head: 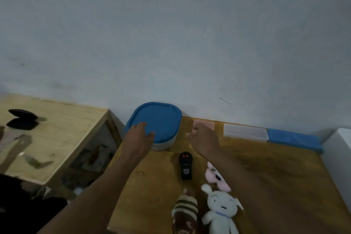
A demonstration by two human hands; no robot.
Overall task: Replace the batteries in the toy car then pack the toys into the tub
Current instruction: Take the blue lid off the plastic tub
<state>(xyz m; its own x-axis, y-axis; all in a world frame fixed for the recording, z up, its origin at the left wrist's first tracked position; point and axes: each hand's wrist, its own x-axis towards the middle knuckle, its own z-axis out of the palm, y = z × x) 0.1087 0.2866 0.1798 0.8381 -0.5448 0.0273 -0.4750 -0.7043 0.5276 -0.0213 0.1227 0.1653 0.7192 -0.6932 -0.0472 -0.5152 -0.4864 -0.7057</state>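
A white tub with a blue lid stands at the back of the wooden table, against the wall. My left hand lies on the lid's front left part, fingers spread. My right hand hovers just right of the tub with its fingers loosely curled and nothing in it. A black toy with two red spots lies on the table below my hands. Near the front edge lie a pink plush, a white plush dog and a striped brown plush.
Along the wall to the right sit a pink box, a clear box and a blue box. A lower wooden table on the left holds dark objects. A white surface borders the far right.
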